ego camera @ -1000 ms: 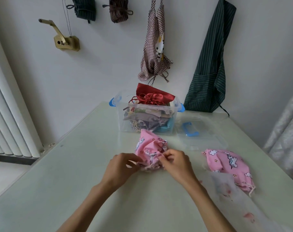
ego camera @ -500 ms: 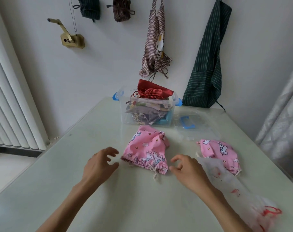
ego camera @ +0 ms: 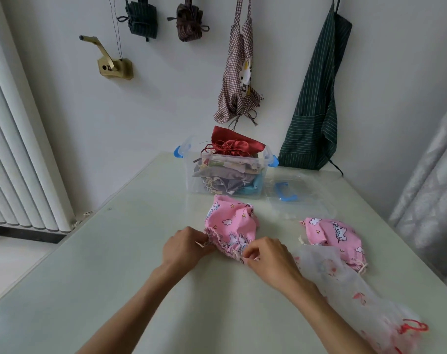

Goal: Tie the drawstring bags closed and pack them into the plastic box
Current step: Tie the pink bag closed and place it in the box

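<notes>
On the left, the left hand (ego camera: 184, 247) lies on the desk (ego camera: 94, 272) toward its near edge, fingers curled and pinching the cord end at the left side of the gathered mouth of a pink bag (ego camera: 230, 226). That bag sits about mid-desk, its closed bottom pointing to the far edge and its ruffled mouth facing the person. The mouth looks partly drawn in but not knotted, so tying seems to be under way rather than finished.

Just right of it, the right hand (ego camera: 268, 256) is bunched up too, fingertips nipping the cord at the right side of the same mouth. Both hands are clamped on that one drawstring, one at each side.

Beyond the bag, near the far edge, stands the plastic box (ego camera: 264, 169) with blue latches. It is already heaped with folded cloth bags, and a red bag (ego camera: 232, 145) with a gathered top sits on the pile above the rim. By my reckoning much of the packing is done and room is getting short.

Right of the box the clear lid (ego camera: 301, 198) with a blue handle lies flat on the desk, off the box.

Further right a second pink bag (ego camera: 335, 233) lies loose, its cord trailing toward the right edge; it looks untied. Overlapping its near end, a sheer white bag (ego camera: 357, 300) with red cords runs toward the near right corner, also not yet packed. So three bags appear left to tie and stow.
</notes>
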Tool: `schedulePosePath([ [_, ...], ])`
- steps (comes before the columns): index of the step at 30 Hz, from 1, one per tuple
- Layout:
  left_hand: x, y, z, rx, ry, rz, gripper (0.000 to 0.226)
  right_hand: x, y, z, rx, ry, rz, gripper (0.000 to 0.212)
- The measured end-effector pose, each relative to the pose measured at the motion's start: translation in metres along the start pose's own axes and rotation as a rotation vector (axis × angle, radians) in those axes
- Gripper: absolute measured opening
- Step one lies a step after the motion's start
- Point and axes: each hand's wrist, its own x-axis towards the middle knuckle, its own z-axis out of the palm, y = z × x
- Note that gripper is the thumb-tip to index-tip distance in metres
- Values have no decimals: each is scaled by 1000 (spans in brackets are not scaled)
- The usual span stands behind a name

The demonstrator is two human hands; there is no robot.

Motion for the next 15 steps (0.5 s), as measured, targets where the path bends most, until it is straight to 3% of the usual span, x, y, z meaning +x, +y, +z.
schedulePosePath([
  [4,12,-22,-28,-118,-28,9,14,7,33,-30,141,156,-11,8],
  [7,11,-41,-45,-164,25,7,18,10,58,-48,182,246,-2,26],
  [10,6,-61,-52,-122,121,-89,8,9,78,-59,141,274,63,28],
  [15,-1,-71,-54,32,219,-250,15,11,92,-64,40,300,242,22],
])
